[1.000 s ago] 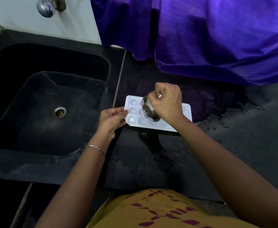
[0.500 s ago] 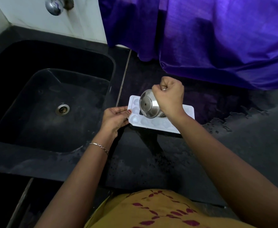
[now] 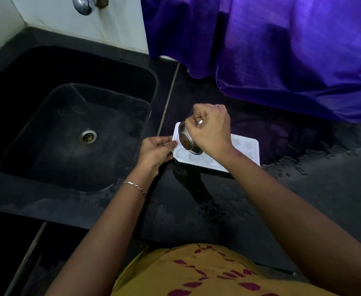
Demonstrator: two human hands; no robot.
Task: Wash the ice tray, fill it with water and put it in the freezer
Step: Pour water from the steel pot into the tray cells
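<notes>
A white ice tray (image 3: 246, 147) lies flat on the black counter, just right of the sink. My left hand (image 3: 155, 151) pinches the tray's left edge with thumb and fingers. My right hand (image 3: 210, 128) grips a small steel cup (image 3: 188, 140) and holds it tipped steeply over the tray's left cavities, its base facing me. Water shows in the near-left cavities. The right hand and cup hide the tray's middle.
A black sink (image 3: 72, 124) with a steel drain (image 3: 87, 136) sits to the left, a chrome tap (image 3: 83, 4) on the white wall above it. Purple cloth (image 3: 282, 50) hangs at the back right. The counter (image 3: 303, 189) is wet around the tray.
The right hand has tipped the steel cup further over the tray's left end. My left hand stays on the tray's left edge. The camera has shifted slightly.
</notes>
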